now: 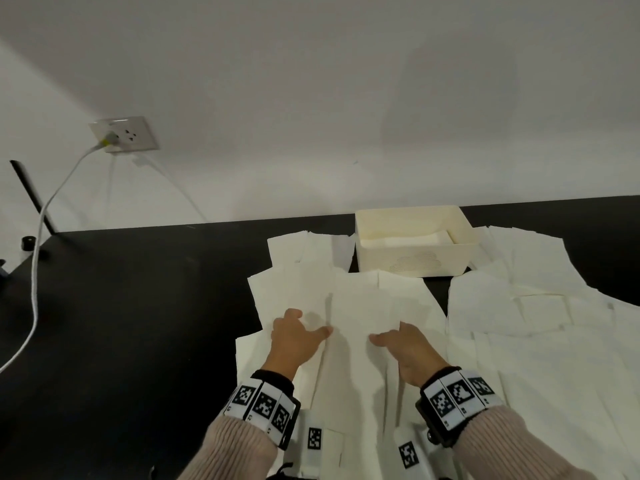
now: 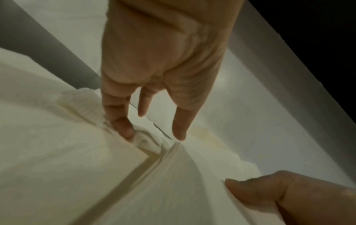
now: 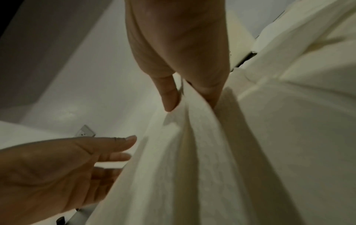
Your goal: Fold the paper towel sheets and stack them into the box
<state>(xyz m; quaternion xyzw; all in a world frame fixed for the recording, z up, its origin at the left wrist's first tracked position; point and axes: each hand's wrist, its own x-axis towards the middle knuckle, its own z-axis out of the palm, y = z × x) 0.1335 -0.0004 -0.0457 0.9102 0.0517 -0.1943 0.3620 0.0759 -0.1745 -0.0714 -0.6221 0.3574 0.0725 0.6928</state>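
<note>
Both hands lie on one white paper towel sheet (image 1: 349, 306) — the left hand (image 1: 294, 341) and the right hand (image 1: 408, 348) each pinch a side edge. Beyond the right hand, past the sheet's far edge, sits the cream rectangular plastic box (image 1: 415, 261) — folded sheets inside.

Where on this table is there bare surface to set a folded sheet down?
Bare black table lies left of the paper towel sheets, toward the white cable. A narrow dark strip runs below the box. Centre and right are crowded with sheets; both hands are there.
</note>
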